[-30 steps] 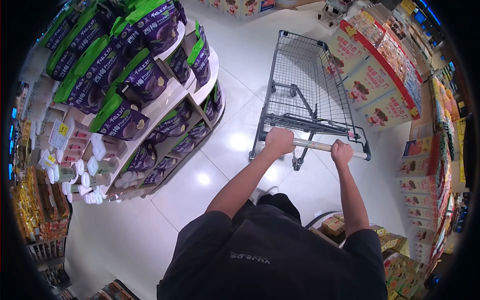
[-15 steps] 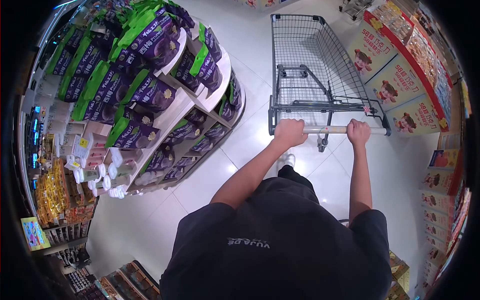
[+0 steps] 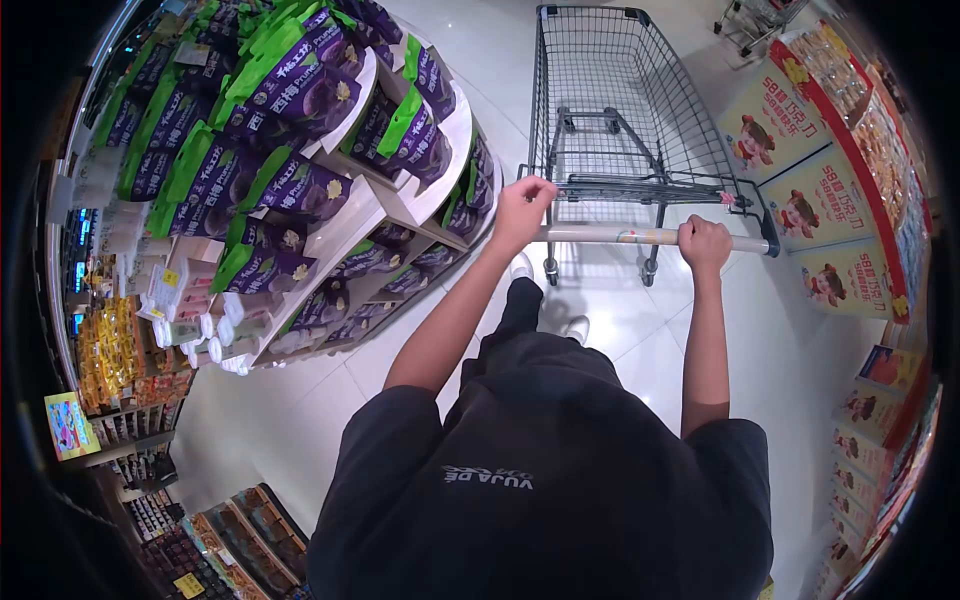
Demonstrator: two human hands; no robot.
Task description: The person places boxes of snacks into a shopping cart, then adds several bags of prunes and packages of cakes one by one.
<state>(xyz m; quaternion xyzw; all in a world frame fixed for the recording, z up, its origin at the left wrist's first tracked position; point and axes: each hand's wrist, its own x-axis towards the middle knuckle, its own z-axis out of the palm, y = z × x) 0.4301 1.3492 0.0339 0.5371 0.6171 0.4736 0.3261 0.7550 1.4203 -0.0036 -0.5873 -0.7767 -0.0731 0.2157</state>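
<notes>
My right hand (image 3: 706, 243) is closed around the pale handle bar (image 3: 610, 235) of a wire shopping cart (image 3: 610, 85). My left hand (image 3: 523, 207) is raised just above the bar's left end, off its grip. Its fingers are loosely curled with a gap to the thumb, and nothing shows in them. The hand and wrist cover the left end of the bar. The cart's grey basket holds no goods that I can see; its folded child-seat rack lies close behind the bar.
On the left, a curved shelf (image 3: 385, 205) carries many purple and green prune bags (image 3: 305, 190), with clear plastic tubs (image 3: 235, 325) below. A red-edged snack display (image 3: 835, 190) runs along the right. Another cart (image 3: 757, 22) stands at the far right. Pale tiled floor (image 3: 290, 425) lies between.
My left hand has let go of the bar and moved up and left. My right hand stays on it. The cart shows a little higher in view, and my feet have stepped.
</notes>
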